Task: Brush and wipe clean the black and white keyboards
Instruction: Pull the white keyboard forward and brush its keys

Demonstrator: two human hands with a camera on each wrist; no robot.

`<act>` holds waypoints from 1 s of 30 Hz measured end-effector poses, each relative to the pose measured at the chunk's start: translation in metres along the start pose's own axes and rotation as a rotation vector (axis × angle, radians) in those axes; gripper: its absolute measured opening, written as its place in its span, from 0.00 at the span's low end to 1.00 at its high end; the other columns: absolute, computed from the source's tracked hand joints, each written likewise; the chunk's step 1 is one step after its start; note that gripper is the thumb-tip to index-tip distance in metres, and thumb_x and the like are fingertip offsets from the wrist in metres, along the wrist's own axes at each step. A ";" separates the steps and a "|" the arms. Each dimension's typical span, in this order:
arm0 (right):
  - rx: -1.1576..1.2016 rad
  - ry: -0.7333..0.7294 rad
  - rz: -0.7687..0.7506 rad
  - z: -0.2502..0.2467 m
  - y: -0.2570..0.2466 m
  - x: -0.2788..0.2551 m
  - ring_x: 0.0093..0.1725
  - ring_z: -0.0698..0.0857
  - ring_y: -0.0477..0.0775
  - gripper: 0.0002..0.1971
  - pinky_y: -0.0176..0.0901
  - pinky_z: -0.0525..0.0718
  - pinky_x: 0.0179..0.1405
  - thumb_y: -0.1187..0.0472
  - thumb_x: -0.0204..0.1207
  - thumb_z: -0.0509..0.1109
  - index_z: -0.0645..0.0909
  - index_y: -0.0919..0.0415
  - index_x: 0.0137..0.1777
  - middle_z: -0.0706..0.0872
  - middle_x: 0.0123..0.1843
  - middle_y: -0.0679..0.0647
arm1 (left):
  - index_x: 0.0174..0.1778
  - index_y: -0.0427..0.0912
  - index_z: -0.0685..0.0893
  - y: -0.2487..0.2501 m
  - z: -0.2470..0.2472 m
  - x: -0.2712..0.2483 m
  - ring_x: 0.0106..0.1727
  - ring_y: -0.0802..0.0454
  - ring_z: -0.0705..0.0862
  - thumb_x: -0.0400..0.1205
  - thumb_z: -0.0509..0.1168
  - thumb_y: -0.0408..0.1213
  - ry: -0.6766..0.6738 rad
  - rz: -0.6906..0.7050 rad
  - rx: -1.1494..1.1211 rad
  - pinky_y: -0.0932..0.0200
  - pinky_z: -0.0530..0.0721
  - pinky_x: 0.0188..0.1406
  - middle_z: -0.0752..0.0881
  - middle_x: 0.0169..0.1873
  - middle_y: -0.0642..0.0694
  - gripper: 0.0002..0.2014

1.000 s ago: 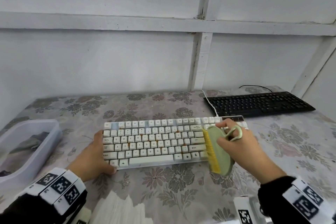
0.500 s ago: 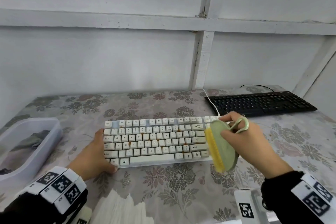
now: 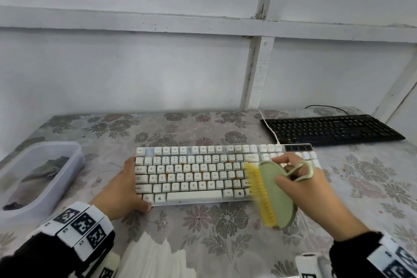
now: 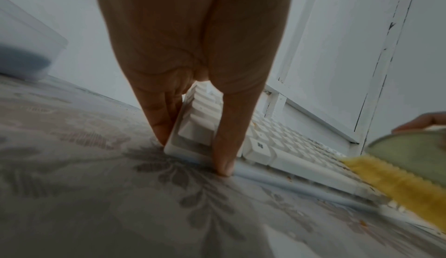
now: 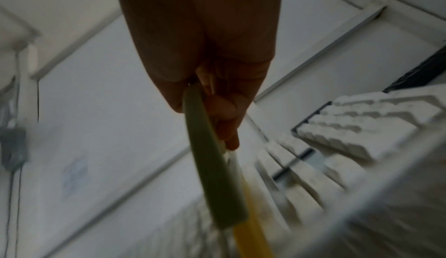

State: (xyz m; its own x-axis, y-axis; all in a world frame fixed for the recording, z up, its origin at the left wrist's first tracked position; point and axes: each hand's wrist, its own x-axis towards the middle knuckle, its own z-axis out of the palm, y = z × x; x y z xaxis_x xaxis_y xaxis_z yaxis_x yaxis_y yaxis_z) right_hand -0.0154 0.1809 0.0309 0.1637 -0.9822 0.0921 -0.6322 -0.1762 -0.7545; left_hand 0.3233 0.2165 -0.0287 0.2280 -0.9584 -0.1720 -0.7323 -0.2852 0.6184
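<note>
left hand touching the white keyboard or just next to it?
Touching. In the left wrist view the left hand brackets the white keyboard's corner: thumb against its front edge, fingers against its left end.

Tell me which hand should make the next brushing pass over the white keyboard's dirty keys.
The right hand. It already grips the green brush, whose yellow bristles sit at the right part of the white keyboard. The left hand is braced on the keyboard's left end, steadying it, and holds no tool.
</note>
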 end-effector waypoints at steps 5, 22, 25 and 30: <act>0.071 0.172 -0.106 -0.019 -0.022 0.021 0.30 0.80 0.47 0.13 0.38 0.78 0.26 0.70 0.73 0.68 0.81 0.51 0.51 0.87 0.38 0.51 | 0.76 0.47 0.52 0.001 0.000 -0.001 0.47 0.54 0.78 0.60 0.80 0.29 0.007 0.007 0.004 0.70 0.72 0.34 0.74 0.44 0.59 0.53; 0.004 0.146 -0.098 -0.009 -0.026 0.022 0.26 0.75 0.49 0.12 0.31 0.71 0.19 0.68 0.73 0.65 0.78 0.51 0.52 0.86 0.36 0.54 | 0.75 0.47 0.53 0.002 -0.001 -0.002 0.45 0.57 0.78 0.59 0.80 0.29 0.005 0.011 -0.016 0.70 0.72 0.34 0.76 0.45 0.58 0.54; 0.015 0.156 -0.082 -0.001 -0.031 0.035 0.27 0.79 0.52 0.13 0.41 0.80 0.21 0.68 0.75 0.64 0.77 0.54 0.56 0.85 0.36 0.55 | 0.75 0.47 0.53 0.002 -0.001 -0.002 0.43 0.61 0.77 0.60 0.79 0.30 0.006 0.016 -0.005 0.71 0.72 0.33 0.76 0.45 0.60 0.53; -0.080 0.044 -0.052 0.015 -0.006 0.014 0.21 0.71 0.45 0.10 0.31 0.66 0.15 0.68 0.75 0.65 0.75 0.51 0.49 0.84 0.32 0.58 | 0.75 0.47 0.53 0.003 -0.001 -0.001 0.43 0.61 0.76 0.60 0.79 0.30 -0.002 0.017 0.002 0.72 0.70 0.33 0.75 0.45 0.60 0.53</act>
State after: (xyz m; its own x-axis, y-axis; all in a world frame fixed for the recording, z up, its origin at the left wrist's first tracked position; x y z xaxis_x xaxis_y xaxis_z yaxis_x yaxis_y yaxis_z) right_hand 0.0019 0.1694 0.0268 0.1657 -0.9731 0.1600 -0.6824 -0.2303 -0.6938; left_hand 0.3215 0.2171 -0.0262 0.2140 -0.9632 -0.1629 -0.7376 -0.2686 0.6194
